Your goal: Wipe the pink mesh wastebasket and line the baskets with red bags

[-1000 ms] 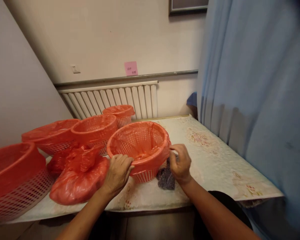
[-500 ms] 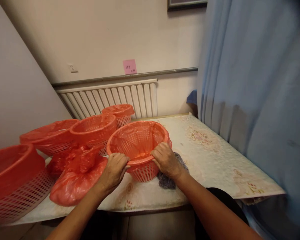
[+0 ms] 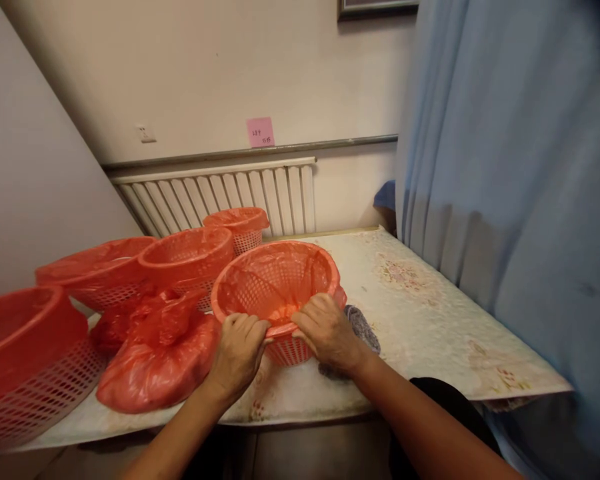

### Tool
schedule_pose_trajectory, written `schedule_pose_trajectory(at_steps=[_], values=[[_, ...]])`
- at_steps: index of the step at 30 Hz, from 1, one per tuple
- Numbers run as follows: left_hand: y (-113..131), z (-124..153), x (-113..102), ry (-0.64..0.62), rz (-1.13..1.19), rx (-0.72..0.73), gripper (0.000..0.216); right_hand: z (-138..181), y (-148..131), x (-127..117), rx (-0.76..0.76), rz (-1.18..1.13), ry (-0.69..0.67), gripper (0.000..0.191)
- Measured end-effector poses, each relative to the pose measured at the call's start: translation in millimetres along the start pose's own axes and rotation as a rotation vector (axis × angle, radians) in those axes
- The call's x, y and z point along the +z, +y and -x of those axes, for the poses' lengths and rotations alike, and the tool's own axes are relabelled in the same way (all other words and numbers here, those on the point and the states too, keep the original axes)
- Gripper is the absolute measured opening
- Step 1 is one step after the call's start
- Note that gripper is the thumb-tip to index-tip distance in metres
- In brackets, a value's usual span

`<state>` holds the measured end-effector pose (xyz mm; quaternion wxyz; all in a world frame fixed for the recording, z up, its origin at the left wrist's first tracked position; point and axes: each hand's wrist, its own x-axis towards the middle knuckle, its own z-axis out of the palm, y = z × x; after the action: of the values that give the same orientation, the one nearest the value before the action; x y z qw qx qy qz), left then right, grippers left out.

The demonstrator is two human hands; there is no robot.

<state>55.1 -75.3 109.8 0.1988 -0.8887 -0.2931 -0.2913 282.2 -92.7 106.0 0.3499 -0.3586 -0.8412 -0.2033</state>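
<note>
In the middle of the table stands a plastic basket with a perforated wall. A thin red plastic bag lines it and is folded over its rim. My left hand is closed on the near rim, gripping the bag's edge there. Close beside it, my right hand is closed on the same rim a little to the right, fingers over the top. A grey cloth lies by the right hand, partly hidden under it. Left of the basket rests a full, bunched red plastic bag.
More bag-lined baskets stand to the left: a large one at the front edge, a wide one, a round one and a small one by the radiator. A blue curtain hangs right of the patterned tablecloth.
Both hands have moved closer together along the near rim, the left going right and the right going slightly left. The basket stays in about the same place.
</note>
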Motion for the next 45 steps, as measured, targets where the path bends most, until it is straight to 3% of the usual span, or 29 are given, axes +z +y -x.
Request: schedule_pose_trajectory(at_steps=[5,8,12,16,19,22,26,34,38,42,45], values=[[-22.9,3.2,1.8,-0.028,0.053,0.032,0.027,13.0,39.7,2.1,0.039,-0.079,0.048,0.023],[-35.0,3.7,-1.6,-0.062,0.116,0.043,0.031,17.8,48.5,4.5,0.071,-0.114,0.083,0.022],[-31.7,3.1,-10.7,-0.108,0.183,0.010,0.027,15.4,37.0,5.6,0.100,-0.094,0.098,0.017],[-7.6,0.0,-14.5,-0.076,0.179,-0.012,0.033,8.4,11.6,5.8,0.137,-0.016,0.082,0.014],[7.3,-3.9,-10.4,-0.055,0.134,-0.016,0.029,6.8,-1.1,4.0,0.103,-0.020,0.091,0.022],[10.9,-5.9,-4.8,-0.029,0.098,-0.047,0.023,9.5,3.2,-1.4,0.048,-0.131,0.107,0.034],[6.4,-5.4,-1.1,0.007,0.109,-0.066,0.021,14.5,25.0,-8.1,0.096,-0.198,0.163,0.039],[5.7,-6.5,-0.9,0.005,0.090,-0.043,0.024,14.5,27.5,-2.0,0.053,-0.098,0.052,0.017],[0.5,-3.4,-1.2,-0.025,0.119,-0.057,0.020,12.9,24.0,1.0,0.082,-0.045,0.057,0.018],[-6.2,9.3,-4.8,0.093,0.165,-0.182,0.027,13.0,25.7,1.4,0.098,-0.040,0.078,0.018],[-7.1,24.0,-7.0,0.285,0.243,-0.461,0.041,12.8,25.8,0.7,0.098,-0.041,0.082,0.019]])
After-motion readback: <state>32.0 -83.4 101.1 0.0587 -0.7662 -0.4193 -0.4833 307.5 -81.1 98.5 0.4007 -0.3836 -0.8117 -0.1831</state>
